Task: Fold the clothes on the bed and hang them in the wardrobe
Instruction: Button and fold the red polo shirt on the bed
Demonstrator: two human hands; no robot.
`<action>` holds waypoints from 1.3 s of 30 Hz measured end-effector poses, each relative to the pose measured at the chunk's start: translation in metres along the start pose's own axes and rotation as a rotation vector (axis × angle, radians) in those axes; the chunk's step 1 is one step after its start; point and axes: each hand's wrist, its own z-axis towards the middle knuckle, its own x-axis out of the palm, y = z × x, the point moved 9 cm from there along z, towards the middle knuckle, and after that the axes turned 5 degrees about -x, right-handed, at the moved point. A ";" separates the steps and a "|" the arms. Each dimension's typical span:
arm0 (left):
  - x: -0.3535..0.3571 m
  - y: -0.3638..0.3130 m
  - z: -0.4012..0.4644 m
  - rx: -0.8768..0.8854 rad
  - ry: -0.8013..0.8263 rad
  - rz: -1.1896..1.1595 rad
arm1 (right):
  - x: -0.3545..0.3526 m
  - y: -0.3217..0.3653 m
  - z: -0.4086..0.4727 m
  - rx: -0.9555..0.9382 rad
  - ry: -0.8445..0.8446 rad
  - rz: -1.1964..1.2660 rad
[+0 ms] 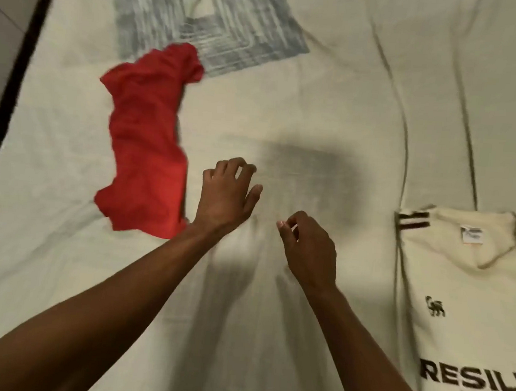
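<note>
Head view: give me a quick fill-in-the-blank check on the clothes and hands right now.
1. The crumpled garment beside the left hand is ____.
2. The cream shirt lies on the ____ side of the bed.
3. The left hand and right hand hold ____.

Missing words: red; right; nothing

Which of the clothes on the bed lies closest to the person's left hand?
The red garment, crumpled just beside the left hand. The cream shirt and grey-blue garment lie farther off.
</note>
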 end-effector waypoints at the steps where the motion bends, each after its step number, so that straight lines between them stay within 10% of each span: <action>1: -0.012 0.029 -0.006 -0.039 -0.033 0.019 | 0.019 0.021 0.006 -0.023 0.047 0.001; 13: -0.004 0.285 -0.088 -0.918 0.161 -0.179 | 0.201 0.138 0.044 0.031 0.493 0.026; 24: -0.039 0.214 -0.103 -0.870 0.023 -0.811 | 0.169 0.095 0.007 0.539 0.282 0.650; 29: 0.023 0.162 -0.150 -1.180 0.206 -1.322 | 0.140 0.049 -0.030 0.630 0.309 0.565; 39: 0.044 0.072 -0.223 -1.135 0.439 -1.304 | 0.098 -0.015 -0.086 0.587 0.393 0.353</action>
